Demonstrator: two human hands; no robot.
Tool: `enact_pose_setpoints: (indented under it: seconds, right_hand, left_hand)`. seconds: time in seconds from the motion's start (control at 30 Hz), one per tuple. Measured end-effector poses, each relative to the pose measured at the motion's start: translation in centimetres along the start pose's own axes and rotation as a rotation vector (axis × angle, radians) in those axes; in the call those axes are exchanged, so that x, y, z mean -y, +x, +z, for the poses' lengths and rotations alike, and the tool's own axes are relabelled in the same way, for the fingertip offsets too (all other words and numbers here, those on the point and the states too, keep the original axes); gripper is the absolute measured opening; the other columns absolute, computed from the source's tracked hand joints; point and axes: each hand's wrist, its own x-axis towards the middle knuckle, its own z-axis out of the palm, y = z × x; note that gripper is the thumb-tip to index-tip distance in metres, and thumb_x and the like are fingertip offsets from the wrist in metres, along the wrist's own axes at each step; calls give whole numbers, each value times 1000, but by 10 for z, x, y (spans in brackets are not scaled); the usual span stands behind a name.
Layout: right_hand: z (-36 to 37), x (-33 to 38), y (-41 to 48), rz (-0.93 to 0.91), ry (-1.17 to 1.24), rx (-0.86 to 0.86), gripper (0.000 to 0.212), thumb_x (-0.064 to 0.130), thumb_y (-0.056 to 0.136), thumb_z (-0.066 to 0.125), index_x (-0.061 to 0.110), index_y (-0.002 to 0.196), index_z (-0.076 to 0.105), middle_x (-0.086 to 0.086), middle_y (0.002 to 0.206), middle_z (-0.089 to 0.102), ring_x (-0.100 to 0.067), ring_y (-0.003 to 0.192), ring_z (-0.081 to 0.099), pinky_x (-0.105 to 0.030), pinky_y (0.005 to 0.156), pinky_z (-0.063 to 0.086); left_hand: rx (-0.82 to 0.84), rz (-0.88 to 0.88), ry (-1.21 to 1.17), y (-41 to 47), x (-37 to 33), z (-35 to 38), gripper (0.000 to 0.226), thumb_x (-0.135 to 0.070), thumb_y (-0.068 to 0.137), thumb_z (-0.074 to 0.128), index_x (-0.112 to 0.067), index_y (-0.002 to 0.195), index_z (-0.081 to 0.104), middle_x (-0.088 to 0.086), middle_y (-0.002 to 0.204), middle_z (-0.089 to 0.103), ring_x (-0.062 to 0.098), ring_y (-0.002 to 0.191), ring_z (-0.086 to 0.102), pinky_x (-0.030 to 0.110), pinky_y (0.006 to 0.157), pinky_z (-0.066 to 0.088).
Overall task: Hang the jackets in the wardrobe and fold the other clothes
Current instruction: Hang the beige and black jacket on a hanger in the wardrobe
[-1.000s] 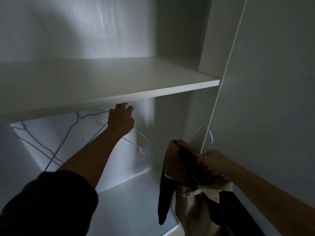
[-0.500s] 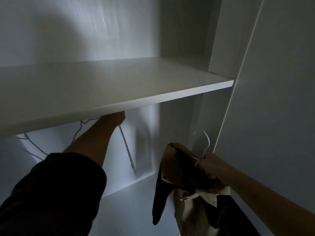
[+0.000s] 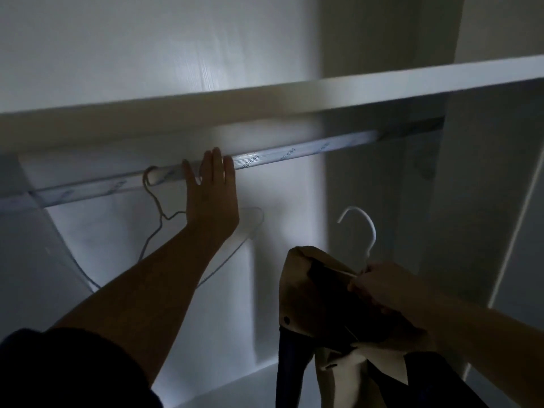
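A tan and dark jacket (image 3: 321, 304) hangs on a white wire hanger (image 3: 365, 228) at the lower right. My right hand (image 3: 379, 284) grips that hanger at its neck, with the hook free below the rail. The wardrobe's hanging rail (image 3: 294, 154) runs across under the shelf. My left hand (image 3: 212, 195) is raised to the rail with straight fingers against it, just right of an empty wire hanger (image 3: 153, 187) hooked on the rail.
A white shelf (image 3: 265, 98) lies directly above the rail. The wardrobe's side panel (image 3: 482, 201) stands at the right and its floor (image 3: 235, 390) is below. The inside is dim.
The view has dropped, so the rail under the shelf now shows. My left hand has come out from under the shelf onto the rail. The jacket's hanger has risen slightly.
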Motion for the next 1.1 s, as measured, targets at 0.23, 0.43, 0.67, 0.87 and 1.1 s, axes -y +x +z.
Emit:
enact_pose_setpoints:
  seconds: [0.23, 0.43, 0.67, 0.87, 1.1]
  right_hand:
    - [20, 13, 45, -33, 85, -39, 24, 15, 87, 59, 17, 64, 50, 0, 62, 48, -11, 51, 43, -20, 45, 37]
    - [7, 28, 58, -47, 78, -112, 28, 15, 87, 60, 16, 62, 49, -1, 60, 48, -13, 51, 42, -22, 47, 35]
    - [0, 53, 55, -63, 85, -164, 14, 13, 88, 57, 1, 88, 63, -3, 60, 48, -15, 51, 43, -23, 48, 37]
    - [-13, 82, 51, -208, 84, -425, 27, 17, 92, 58, -6, 101, 67, -12, 71, 58, -22, 62, 53, -22, 50, 36]
    - [-47, 126, 67, -278, -20, -576, 26, 24, 93, 59, 0, 97, 68, -13, 95, 66, -26, 94, 63, -22, 68, 37]
  left_hand:
    - [-81, -64, -43, 6, 4, 19, 76, -32, 94, 41, -4, 150, -2, 20, 158, 5, 35, 145, 9, 56, 112, 16]
    - [-89, -207, -62, -3, 41, 13, 61, -31, 81, 53, -5, 132, 33, 16, 122, 48, 33, 116, 43, 51, 103, 30]
    - [-59, -267, -92, -17, 78, 25, 57, -29, 80, 58, -3, 127, 39, 17, 115, 54, 33, 116, 46, 61, 109, 19]
    - [-48, -323, -110, -31, 81, 31, 73, -29, 82, 46, -1, 146, 23, 27, 154, 17, 38, 145, 10, 66, 110, -3]
    - [-226, -8, -583, -60, -21, 37, 46, -11, 64, 74, -3, 108, 65, 17, 119, 63, 34, 124, 53, 71, 104, 24]
